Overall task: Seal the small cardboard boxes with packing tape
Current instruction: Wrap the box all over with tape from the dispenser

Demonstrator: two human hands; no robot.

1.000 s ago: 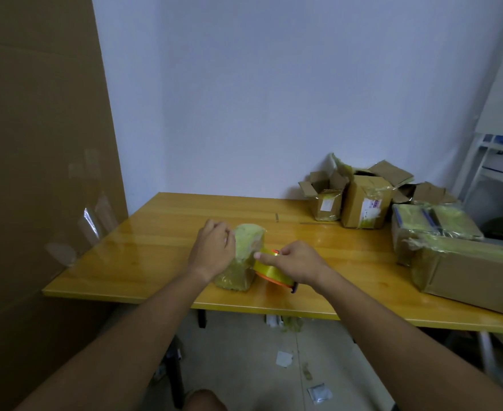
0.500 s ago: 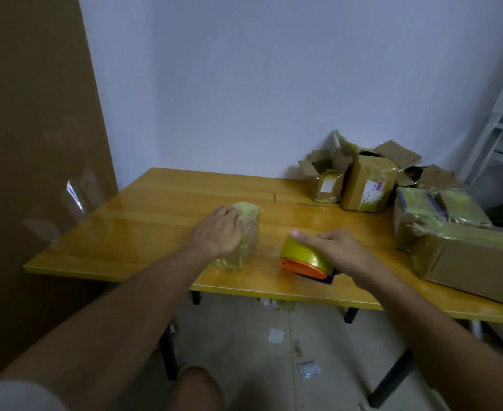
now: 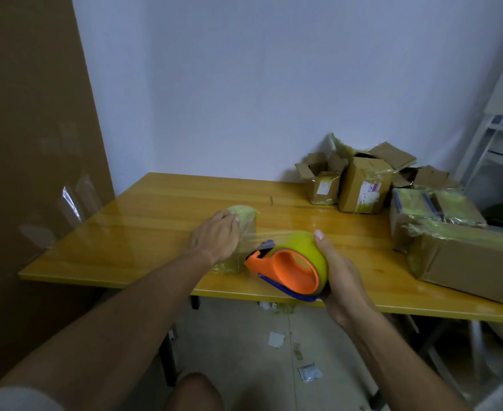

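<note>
A small tape-wrapped cardboard box stands near the front edge of the yellow wooden table. My left hand lies over its left side and top, holding it in place. My right hand grips an orange tape dispenser carrying a yellow-green tape roll, raised to the right of the box. A clear strip of tape stretches from the box to the dispenser.
Several open and taped cardboard boxes are piled at the table's back right, with a larger box at the right edge. A big cardboard sheet leans on the left. White shelving stands far right. Paper scraps litter the floor.
My right hand has lifted the dispenser off the table and tilted it up, drawing tape out from the box. The left hand stays on the box.
</note>
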